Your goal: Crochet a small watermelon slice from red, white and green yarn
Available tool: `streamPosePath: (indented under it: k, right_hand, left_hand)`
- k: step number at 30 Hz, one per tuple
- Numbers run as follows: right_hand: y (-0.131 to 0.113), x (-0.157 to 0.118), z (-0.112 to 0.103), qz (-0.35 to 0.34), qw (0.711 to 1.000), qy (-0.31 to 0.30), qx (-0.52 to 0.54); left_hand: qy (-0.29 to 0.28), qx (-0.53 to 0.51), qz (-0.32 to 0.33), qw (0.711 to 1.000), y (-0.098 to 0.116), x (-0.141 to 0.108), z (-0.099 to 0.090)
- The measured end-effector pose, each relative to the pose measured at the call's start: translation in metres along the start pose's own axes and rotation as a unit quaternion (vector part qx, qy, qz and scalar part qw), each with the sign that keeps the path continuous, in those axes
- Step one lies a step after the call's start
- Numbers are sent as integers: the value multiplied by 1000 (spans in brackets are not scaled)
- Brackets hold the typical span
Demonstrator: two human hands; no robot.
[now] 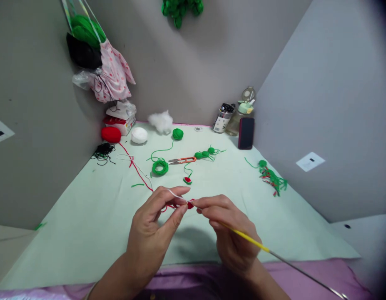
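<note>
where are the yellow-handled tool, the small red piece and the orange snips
Yellow-handled tool point(248, 238): head view, on its yellow handle.
Small red piece point(190, 204): head view, on its exposed red part.
Orange snips point(180, 160): head view, on the handle near the blades.

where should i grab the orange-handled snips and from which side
Probably best by the middle of the orange handle, pinched from above, reaching in from the near side. The snips lie flat, their blades pointing left toward the green yarn ring, so coming from the left would meet the points first. Small green balls crowd the handle's right end.
</note>
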State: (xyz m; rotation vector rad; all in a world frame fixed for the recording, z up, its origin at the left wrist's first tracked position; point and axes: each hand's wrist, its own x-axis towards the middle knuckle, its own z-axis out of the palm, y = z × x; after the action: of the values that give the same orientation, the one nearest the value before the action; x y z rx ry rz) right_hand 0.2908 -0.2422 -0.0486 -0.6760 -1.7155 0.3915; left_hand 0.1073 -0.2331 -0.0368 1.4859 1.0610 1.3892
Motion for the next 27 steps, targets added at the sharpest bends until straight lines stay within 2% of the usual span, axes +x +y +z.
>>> streamPosePath:
  k: [5,14,21,27]
  right_hand:
    - [1,0,7,5,999,35,1]
    - [5,-6,16,54,996,72,-11]
    - [4,-5,20,39,994,93,-28]
    - [5,-4,23,50,994,91,15]
  left_hand:
    - [9,-30,-26,999,-8,-1,5]
    - [31,-40,6,999,-14,-1,15]
    - [50,-106,-88,989,-9,2,15]
    - [63,-111,-86,988,-9,7,14]
